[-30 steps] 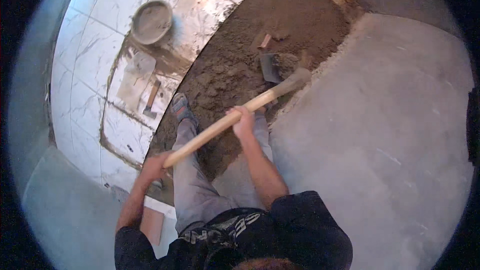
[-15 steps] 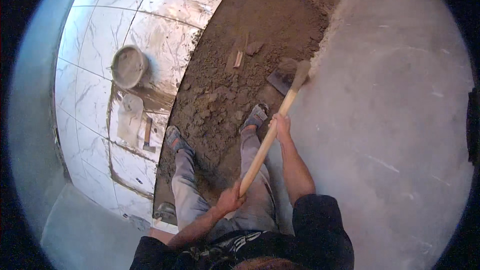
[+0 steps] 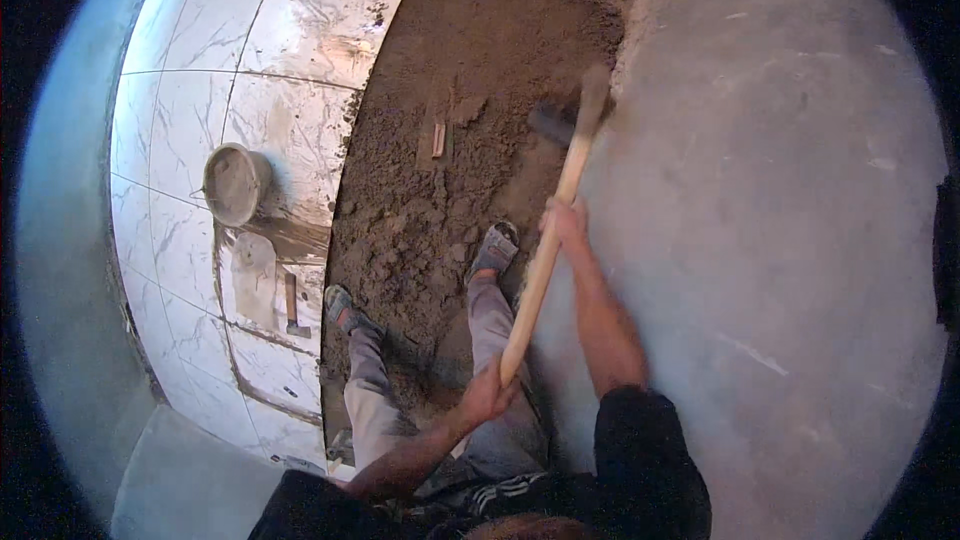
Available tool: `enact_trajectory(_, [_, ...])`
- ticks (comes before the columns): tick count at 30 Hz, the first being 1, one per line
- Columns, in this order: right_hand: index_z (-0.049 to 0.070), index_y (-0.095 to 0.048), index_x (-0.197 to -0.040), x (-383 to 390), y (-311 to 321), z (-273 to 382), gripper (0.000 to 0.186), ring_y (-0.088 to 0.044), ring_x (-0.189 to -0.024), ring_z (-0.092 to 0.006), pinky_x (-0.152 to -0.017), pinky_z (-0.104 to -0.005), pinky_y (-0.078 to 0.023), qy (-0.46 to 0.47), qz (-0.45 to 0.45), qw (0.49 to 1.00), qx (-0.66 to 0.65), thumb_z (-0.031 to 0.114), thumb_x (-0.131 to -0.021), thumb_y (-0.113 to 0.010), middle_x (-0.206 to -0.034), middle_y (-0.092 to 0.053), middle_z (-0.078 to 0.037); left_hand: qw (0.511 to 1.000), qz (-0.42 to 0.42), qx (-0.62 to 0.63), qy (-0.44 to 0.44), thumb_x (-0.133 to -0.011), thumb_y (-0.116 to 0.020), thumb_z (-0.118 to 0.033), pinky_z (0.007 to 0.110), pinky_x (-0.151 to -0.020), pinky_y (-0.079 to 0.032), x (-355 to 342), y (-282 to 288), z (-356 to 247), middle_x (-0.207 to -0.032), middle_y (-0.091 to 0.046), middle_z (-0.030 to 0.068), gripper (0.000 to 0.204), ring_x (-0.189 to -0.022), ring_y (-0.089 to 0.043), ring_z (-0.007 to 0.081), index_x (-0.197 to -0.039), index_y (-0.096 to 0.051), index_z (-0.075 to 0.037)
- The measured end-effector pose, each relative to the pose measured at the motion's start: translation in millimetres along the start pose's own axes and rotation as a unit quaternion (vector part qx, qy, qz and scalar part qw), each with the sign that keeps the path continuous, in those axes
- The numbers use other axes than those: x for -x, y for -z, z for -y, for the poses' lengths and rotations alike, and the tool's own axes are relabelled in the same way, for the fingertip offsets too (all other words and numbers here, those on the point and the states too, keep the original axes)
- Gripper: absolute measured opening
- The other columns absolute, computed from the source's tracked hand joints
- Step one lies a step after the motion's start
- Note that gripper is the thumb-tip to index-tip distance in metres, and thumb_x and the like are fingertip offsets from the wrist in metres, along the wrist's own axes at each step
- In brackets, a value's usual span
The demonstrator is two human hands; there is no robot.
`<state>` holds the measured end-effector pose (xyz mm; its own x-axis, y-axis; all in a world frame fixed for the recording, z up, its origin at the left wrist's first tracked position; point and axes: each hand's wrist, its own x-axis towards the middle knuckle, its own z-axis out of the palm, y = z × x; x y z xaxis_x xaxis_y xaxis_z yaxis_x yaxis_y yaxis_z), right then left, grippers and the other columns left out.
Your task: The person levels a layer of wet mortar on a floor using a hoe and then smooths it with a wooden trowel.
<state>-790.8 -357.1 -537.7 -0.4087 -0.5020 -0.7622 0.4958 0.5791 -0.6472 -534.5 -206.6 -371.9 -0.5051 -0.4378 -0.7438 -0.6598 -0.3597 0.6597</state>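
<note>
My left hand (image 3: 486,392) is closed round the lower end of a long wooden handle (image 3: 536,295), and my right hand (image 3: 565,223) grips it higher up. The handle runs up to the hoe's dark blade (image 3: 550,123), which is blurred and lies low by the right edge of a bed of damp, lumpy sand or mortar (image 3: 400,200). My sandaled feet stand on this bed. A small reddish piece (image 3: 438,140) lies in the mix left of the blade.
White marble-patterned tiles (image 3: 270,10) cover the left side, bearing a bucket of grey mix (image 3: 235,183), a translucent sheet (image 3: 255,280) and a wooden-handled hammer (image 3: 291,290). A grey plastered surface (image 3: 760,200) borders the right; another (image 3: 60,240) curves along the far left.
The hoe has swung from a diagonal toward a steeper angle, its head now farther forward along the right edge. Both hands have moved rightward with it, and the view has shifted.
</note>
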Motion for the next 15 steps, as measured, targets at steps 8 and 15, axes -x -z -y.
enact_trajectory(8, [-0.004, -0.037, -0.104, -137, -10, 195, 0.043, -0.058, -0.058, -0.0293, -0.049, -0.0401, -0.051, 0.182, -0.028, 0.949, 0.257, 0.014, -0.073, -0.061, -0.074, -0.055, -0.018, 0.967, -0.159, -0.004, -0.197, -0.073, -0.058, -0.02, 0.051, -0.072, -0.043, -270, 23, -128, -0.087, -0.054, 0.0319, 0.065, -0.084, -0.053, 0.047, -0.124, -0.024, 0.002])
enact_trajectory(15, [-0.009, -0.025, -0.123, -205, 26, 193, 0.072, -0.051, -0.098, -0.0448, -0.087, -0.0434, -0.041, 0.239, -0.104, 0.805, 0.533, 0.029, -0.071, -0.058, -0.101, -0.051, -0.036, 0.98, -0.104, -0.016, -0.169, -0.068, -0.06, -0.019, 0.05, -0.076, -0.044, -381, 43, -205, -0.091, -0.054, 0.0331, 0.057, -0.087, -0.053, 0.0472, -0.11, -0.03, 0.006])
